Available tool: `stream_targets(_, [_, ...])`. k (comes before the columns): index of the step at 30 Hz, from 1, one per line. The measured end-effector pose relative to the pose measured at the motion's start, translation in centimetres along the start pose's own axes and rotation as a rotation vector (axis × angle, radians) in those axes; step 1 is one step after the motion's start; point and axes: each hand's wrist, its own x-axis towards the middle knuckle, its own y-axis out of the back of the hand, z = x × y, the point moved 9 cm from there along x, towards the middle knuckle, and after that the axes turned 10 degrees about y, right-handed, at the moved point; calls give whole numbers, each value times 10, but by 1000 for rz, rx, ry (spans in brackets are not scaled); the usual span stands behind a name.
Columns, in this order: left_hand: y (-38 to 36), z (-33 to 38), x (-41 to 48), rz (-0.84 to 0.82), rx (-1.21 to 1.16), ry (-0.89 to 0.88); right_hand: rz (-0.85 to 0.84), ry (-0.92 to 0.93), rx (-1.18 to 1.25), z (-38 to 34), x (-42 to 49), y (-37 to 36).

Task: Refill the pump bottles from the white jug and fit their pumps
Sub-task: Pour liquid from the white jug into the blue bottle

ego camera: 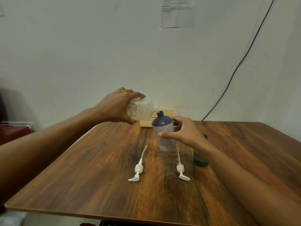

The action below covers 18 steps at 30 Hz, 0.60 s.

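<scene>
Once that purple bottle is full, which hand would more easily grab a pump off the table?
Probably the left. The right hand steadies the purple bottle, and should stay there; the left hand only needs to set down the white jug. Both pumps lie near.

jug [143, 110]: translucent white, paper label with blue letters and a small red mark
held bottle [164, 132]: dark navy shoulder and neck, fading to pale frosted lavender, scattered white dots
second bottle [200, 159]: dark green
left pump [137, 170]: white, clear pale tube
right pump [181, 170]: white, pale tube
basket [164, 119]: cream, rows of small holes
table [101, 173]: warm brown wood grain with dark streaks
wall [81, 46]: plain off-white
cable [236, 69]: black
paper sheet [177, 12]: white, black print
</scene>
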Motion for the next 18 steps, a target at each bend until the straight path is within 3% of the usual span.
stream_targets(18, [0, 6, 3, -16, 0, 3, -2, -14, -29, 5, 0, 3])
